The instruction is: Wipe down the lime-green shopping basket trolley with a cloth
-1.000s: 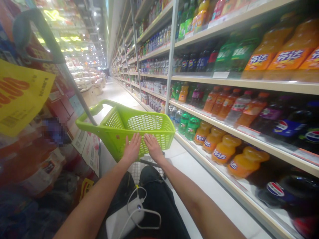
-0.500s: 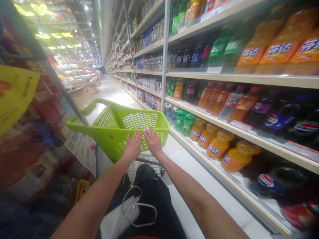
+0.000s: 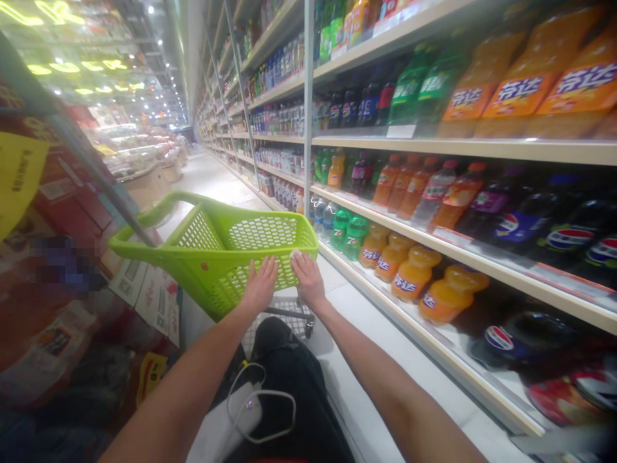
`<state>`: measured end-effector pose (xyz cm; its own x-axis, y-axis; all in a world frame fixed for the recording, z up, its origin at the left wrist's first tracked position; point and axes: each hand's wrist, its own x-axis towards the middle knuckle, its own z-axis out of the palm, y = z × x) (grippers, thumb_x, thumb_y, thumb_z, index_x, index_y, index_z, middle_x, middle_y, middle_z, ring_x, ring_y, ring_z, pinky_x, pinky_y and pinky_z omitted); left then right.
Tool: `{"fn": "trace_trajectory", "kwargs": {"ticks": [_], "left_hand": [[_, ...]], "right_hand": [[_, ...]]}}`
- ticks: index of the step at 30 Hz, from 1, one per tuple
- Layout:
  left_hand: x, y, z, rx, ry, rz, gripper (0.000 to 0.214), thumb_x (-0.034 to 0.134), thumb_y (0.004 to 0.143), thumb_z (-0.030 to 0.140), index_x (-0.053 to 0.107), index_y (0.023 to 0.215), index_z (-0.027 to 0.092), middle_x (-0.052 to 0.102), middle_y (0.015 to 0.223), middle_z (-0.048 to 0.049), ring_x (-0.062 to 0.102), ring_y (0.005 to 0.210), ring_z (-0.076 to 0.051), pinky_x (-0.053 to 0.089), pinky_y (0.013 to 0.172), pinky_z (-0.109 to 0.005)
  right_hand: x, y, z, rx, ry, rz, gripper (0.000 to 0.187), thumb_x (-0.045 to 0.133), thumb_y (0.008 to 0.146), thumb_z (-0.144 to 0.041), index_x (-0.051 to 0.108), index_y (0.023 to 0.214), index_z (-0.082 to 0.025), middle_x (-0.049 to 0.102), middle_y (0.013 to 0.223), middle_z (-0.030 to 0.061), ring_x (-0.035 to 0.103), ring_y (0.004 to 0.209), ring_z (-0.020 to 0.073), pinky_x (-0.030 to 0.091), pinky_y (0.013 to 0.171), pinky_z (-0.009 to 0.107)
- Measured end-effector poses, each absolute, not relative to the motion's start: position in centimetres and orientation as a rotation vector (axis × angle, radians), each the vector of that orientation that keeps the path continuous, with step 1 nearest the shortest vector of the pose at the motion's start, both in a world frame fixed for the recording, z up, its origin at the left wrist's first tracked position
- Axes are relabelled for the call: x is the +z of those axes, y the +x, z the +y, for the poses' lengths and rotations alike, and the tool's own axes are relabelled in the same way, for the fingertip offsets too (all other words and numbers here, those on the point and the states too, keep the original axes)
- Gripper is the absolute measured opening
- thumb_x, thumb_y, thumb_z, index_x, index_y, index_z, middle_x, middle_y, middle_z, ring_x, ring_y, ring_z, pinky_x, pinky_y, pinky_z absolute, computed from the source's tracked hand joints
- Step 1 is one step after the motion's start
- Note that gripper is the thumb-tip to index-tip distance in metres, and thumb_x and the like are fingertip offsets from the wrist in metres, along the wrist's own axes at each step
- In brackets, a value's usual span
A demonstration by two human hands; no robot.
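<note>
A lime-green plastic basket [image 3: 212, 244] on a wheeled trolley frame stands in the aisle in front of me, with nothing visible inside it. My left hand [image 3: 261, 284] lies flat against the near wall of the basket, fingers stretched upward. My right hand [image 3: 307, 278] rests beside it on the same wall, fingers extended to the rim. Both hands press on the basket and grip nothing. A white power bank [image 3: 241, 408] with a looped cable sits on my dark trousers below.
Shelves on the right carry orange soda bottles [image 3: 414, 273], green bottles [image 3: 348, 230] and dark cola bottles [image 3: 525, 225]. Stacked red cartons [image 3: 58, 193] and a yellow sign [image 3: 17, 177] crowd the left side. The white aisle floor [image 3: 212, 177] runs ahead into the store.
The basket has rolled slightly forward and left along the aisle with both hands staying flat on its near wall. The shelves on the right have slid past toward me.
</note>
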<state>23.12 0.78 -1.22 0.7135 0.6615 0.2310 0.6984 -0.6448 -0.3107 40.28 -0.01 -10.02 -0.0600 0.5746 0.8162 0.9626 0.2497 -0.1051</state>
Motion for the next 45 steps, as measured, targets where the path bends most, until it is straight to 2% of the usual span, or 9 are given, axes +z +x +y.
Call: {"fn": "trace_trajectory", "kwargs": {"ticks": [4, 12, 22, 32, 40, 45], "left_hand": [[-0.7, 24.1, 0.8, -0.136, -2.548, -1.044, 0.058, 0.027, 0.079, 0.007, 0.028, 0.137, 0.013, 0.022, 0.148, -0.0088, 0.017, 0.136, -0.022, 0.012, 0.108, -0.056], [-1.6, 24.7, 0.4, -0.091, -2.588, -1.001, 0.059, 0.026, 0.079, 0.006, 0.028, 0.137, 0.012, 0.022, 0.147, -0.0092, 0.017, 0.136, -0.022, 0.014, 0.107, -0.058], [-1.3, 24.9, 1.2, -0.15, -2.509, -1.008, 0.056, 0.025, 0.081, 0.008, 0.028, 0.137, 0.012, 0.022, 0.148, -0.0088, 0.017, 0.136, -0.022, 0.015, 0.107, -0.058], [-2.2, 23.6, 0.8, -0.074, -2.538, -1.034, 0.058, 0.028, 0.079, 0.008, 0.029, 0.137, 0.014, 0.023, 0.147, -0.0092, 0.018, 0.136, -0.022, 0.013, 0.108, -0.056], [-1.4, 22.0, 1.8, -0.165, -2.477, -1.077, 0.061, 0.03, 0.077, 0.007, 0.026, 0.138, 0.012, 0.02, 0.148, -0.0088, 0.016, 0.137, -0.022, 0.011, 0.107, -0.058], [-1.0, 21.1, 1.8, -0.127, -2.453, -1.106, 0.06, 0.028, 0.078, 0.008, 0.025, 0.138, 0.01, 0.019, 0.148, -0.0089, 0.015, 0.137, -0.022, 0.01, 0.107, -0.058]], "right_hand": [[-9.5, 42.3, 0.6, -0.644, -1.491, -1.641, 0.043, 0.033, 0.086, -0.008, 0.048, 0.126, -0.013, 0.046, 0.134, 0.0126, 0.023, 0.134, 0.0229, 0.028, 0.104, 0.048], [-14.9, 42.9, -1.3, -0.491, -1.596, -1.775, 0.047, 0.037, 0.079, -0.001, 0.05, 0.124, -0.012, 0.047, 0.133, 0.0137, 0.028, 0.132, 0.0239, 0.03, 0.101, 0.049], [-8.6, 40.8, 0.5, -0.579, -1.446, -1.677, 0.048, 0.034, 0.084, -0.007, 0.044, 0.13, -0.018, 0.042, 0.137, 0.0093, 0.023, 0.134, 0.0214, 0.023, 0.107, 0.048], [-14.5, 40.5, -0.4, -0.553, -1.474, -1.861, 0.049, 0.037, 0.078, 0.001, 0.05, 0.123, -0.011, 0.049, 0.131, 0.0126, 0.029, 0.132, 0.0231, 0.032, 0.101, 0.048], [-8.8, 38.6, 0.6, -0.618, -1.375, -1.764, 0.046, 0.033, 0.085, -0.006, 0.047, 0.128, -0.018, 0.047, 0.134, 0.0086, 0.025, 0.134, 0.0206, 0.025, 0.106, 0.046], [-10.2, 36.9, 1.8, -0.59, -1.379, -1.844, 0.046, 0.035, 0.085, -0.005, 0.047, 0.127, -0.016, 0.046, 0.134, 0.0093, 0.025, 0.133, 0.0203, 0.027, 0.105, 0.046]]}}
